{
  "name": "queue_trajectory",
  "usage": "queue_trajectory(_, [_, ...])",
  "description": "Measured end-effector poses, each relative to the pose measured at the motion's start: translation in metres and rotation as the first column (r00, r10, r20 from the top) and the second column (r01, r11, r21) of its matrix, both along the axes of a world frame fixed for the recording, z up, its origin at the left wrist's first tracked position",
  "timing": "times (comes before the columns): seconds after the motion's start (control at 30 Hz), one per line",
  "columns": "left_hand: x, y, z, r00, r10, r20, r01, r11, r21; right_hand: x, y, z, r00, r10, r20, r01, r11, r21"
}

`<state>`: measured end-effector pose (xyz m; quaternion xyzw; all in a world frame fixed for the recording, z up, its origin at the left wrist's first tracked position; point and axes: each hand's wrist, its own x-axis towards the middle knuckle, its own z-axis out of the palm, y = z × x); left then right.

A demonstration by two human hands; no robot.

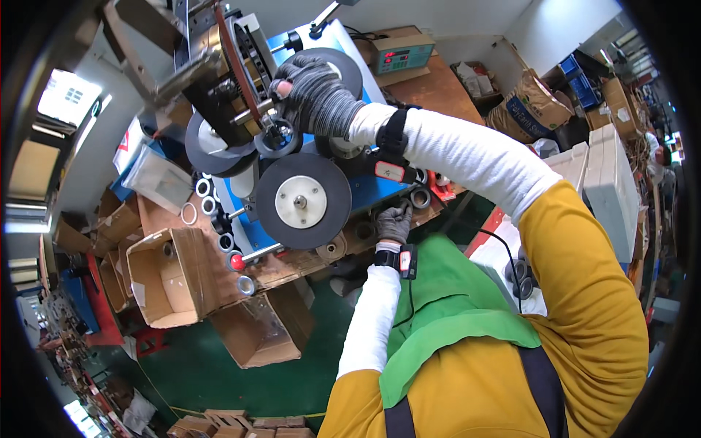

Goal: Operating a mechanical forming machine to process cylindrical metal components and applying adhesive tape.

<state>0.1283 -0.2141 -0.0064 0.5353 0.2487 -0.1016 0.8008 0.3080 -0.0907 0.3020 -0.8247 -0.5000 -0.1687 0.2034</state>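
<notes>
Curled right hand [315, 96] at machine ring [280, 154], near front wheel [302, 200]; hold unclear. Bent-fingered left hand [394, 223] beside edge ring [420, 206]; hold unclear. Best keep both hands off front wheel, machine ring square.

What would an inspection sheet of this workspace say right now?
Surface: brown bench, bearing a machine with a blue base.
Job's things: dark discs with pale hubs; a smaller ring near the right hand.
Clutter: loose rings left of the machine; open cardboard boxes at the bench's near left.
Hands: both gloved; right hand at the discs, left hand at the near edge; grips unclear.
Cables: black cable right of the green apron.
Surroundings: green floor, printed sack, blue crates.
</notes>
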Motion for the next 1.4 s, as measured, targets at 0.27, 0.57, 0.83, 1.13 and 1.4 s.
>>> queue_trajectory(0.27, [-0.095,0.080,-0.016,0.946,-0.068,-0.317,-0.291,0.251,-0.923,0.023,-0.017,-0.008,0.980,0.110,0.164,-0.148,0.959,0.243])
queue_trajectory(0.57, [-0.143,0.146,-0.082,0.764,0.396,-0.509,-0.631,0.624,-0.461,0.011,0.002,-0.006,0.978,0.149,0.149,-0.181,0.954,0.238])
queue_trajectory(0.83, [-0.154,0.190,0.000,0.761,-0.008,-0.649,0.033,0.999,0.027,0.027,-0.023,-0.015,0.983,0.074,0.171,-0.111,0.969,0.220])
queue_trajectory(1.13, [-0.397,0.308,0.025,0.501,0.741,-0.447,-0.765,0.621,0.171,0.010,-0.016,-0.011,0.983,0.101,0.152,-0.129,0.973,0.190])
queue_trajectory(1.4, [-0.597,0.224,0.043,0.158,0.869,-0.469,-0.980,0.198,0.037,-0.011,0.003,-0.008,0.987,0.002,0.162,-0.033,0.981,0.191])
